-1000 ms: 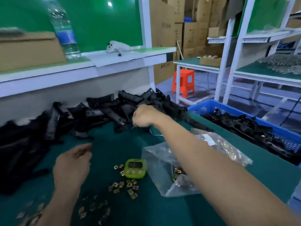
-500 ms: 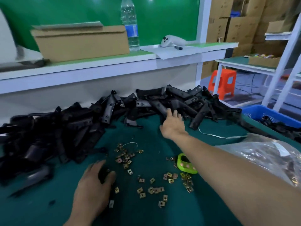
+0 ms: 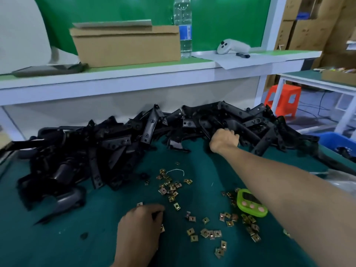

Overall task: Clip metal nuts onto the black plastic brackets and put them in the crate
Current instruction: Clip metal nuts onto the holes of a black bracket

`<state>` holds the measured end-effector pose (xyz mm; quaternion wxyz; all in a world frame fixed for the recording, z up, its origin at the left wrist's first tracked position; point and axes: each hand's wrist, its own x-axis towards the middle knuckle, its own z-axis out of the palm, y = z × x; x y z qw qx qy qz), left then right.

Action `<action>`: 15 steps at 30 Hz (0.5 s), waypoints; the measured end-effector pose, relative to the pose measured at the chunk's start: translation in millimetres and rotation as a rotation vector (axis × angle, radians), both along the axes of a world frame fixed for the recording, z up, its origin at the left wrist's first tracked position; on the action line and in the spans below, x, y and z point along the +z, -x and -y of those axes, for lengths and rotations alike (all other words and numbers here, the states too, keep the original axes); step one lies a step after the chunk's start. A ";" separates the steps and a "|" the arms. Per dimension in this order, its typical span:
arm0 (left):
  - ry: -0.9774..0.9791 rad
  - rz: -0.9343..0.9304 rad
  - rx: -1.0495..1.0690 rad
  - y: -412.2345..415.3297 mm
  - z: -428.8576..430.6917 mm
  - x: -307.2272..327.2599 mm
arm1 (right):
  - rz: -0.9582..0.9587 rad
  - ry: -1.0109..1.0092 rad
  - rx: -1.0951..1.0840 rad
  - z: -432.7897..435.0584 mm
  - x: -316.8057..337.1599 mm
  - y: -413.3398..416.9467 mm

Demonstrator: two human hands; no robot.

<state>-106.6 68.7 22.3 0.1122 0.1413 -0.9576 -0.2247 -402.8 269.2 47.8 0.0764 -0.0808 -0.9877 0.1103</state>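
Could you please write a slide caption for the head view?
Right hand grips one of the black plastic brackets; left hand rests among metal nuts.

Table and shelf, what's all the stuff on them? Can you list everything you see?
brackets: a big heap, black, along the back of the table
nuts: dozens, brassy, scattered on the table in front
timer: one, lime green, right of the nuts
crate: one, blue, far right edge
plastic bag: one, clear, right edge, nearer
cardboard box: one, brown, on the shelf
bottle: one, clear with blue label, at the box's right end
controller: one, pale grey, on the shelf, right
stool: one, orange, floor at right
left hand: one, near bottom, fingers down on the nuts
right hand: one, at the heap, fingers curled round a bracket
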 end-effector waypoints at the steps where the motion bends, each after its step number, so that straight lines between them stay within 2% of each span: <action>1: -0.010 -0.013 0.000 -0.9 0.2 -1.0 | 0.043 0.023 0.039 1.3 1.0 -3.2; 5: -0.070 -0.020 -0.033 -1.0 1.9 -4.3 | 0.017 0.235 0.194 18.4 9.4 -35.7; 7: -0.172 -0.072 -0.021 -0.1 3.8 -5.5 | 0.010 0.378 0.306 29.0 13.2 -62.8; 9: -0.249 -0.110 0.015 -0.7 3.6 -5.3 | -0.009 0.415 0.434 33.7 15.1 -97.5; 12: -0.283 -0.141 0.027 -0.6 3.9 -6.7 | -0.049 0.210 0.592 30.3 15.6 -153.3; 15: -0.330 -0.192 0.078 -2.0 4.7 -5.7 | 0.008 -0.052 0.594 18.1 15.0 -198.8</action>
